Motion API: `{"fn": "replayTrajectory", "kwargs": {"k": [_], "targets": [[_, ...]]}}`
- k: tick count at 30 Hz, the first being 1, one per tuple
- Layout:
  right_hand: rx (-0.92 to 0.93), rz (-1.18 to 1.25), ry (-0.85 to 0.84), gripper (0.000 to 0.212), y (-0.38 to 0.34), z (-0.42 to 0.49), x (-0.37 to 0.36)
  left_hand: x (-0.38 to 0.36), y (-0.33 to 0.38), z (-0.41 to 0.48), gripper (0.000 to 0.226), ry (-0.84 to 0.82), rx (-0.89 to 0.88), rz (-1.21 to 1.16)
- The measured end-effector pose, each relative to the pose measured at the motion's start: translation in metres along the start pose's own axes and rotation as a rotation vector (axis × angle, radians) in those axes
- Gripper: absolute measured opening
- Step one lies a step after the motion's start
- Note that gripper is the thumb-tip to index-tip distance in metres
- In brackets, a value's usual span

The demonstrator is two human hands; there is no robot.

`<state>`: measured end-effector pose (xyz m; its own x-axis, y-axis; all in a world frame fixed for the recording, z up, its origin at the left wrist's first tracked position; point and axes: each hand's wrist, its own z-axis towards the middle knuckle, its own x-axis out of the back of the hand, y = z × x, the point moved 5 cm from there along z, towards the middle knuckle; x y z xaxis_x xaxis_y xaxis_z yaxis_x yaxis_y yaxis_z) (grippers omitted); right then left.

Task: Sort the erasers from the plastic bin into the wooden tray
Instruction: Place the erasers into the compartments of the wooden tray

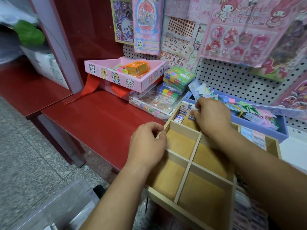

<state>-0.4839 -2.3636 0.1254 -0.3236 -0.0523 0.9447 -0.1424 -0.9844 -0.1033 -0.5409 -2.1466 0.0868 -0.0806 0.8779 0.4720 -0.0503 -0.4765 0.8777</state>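
The left hand (147, 145) curls its fingers over the left wall of the wooden tray (166, 200), gripping it near the far corner. The right hand (211, 113), fingers bent, pinches a white eraser (192, 113) in the tray's far compartment, where other wrapped erasers (184, 109) stand or lie. The nearer compartments show bare wood. A translucent plastic bin (66, 201), blurred, sits low at the left. The tray rests partly on a red shelf (103, 117), beside a blue tray (282, 130) of trinkets and a pink cardboard box (116, 77), below a pegboard (232, 78) hung with sticker sheets.
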Motion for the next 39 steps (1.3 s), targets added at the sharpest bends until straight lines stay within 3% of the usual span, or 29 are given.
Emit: {"fn": "replayTrajectory", "kwargs": {"k": [5,11,16,25,32,39], "targets": [[0.041,-0.055,0.029,0.021,-0.006,-0.001,-0.001,-0.002,-0.001,0.001,0.003,0.001,-0.008,-0.008],[0.035,0.079,0.011,0.028,-0.014,-0.007,0.007,-0.002,-0.001,0.002,0.003,-0.011,-0.004,-0.010],[0.025,0.165,-0.263,0.035,-0.033,-0.010,-0.004,-0.004,0.000,0.000,0.005,-0.036,0.021,0.055],[0.047,0.011,-0.481,0.051,-0.040,-0.007,-0.017,-0.004,0.000,-0.001,0.010,-0.065,0.031,0.025],[0.099,0.043,-0.671,0.068,-0.049,-0.006,-0.012,-0.004,-0.002,0.000,0.004,-0.064,0.007,0.006],[0.108,0.223,-0.592,0.041,-0.047,-0.004,-0.011,-0.003,-0.003,0.000,0.004,-0.061,-0.006,0.011]]}}
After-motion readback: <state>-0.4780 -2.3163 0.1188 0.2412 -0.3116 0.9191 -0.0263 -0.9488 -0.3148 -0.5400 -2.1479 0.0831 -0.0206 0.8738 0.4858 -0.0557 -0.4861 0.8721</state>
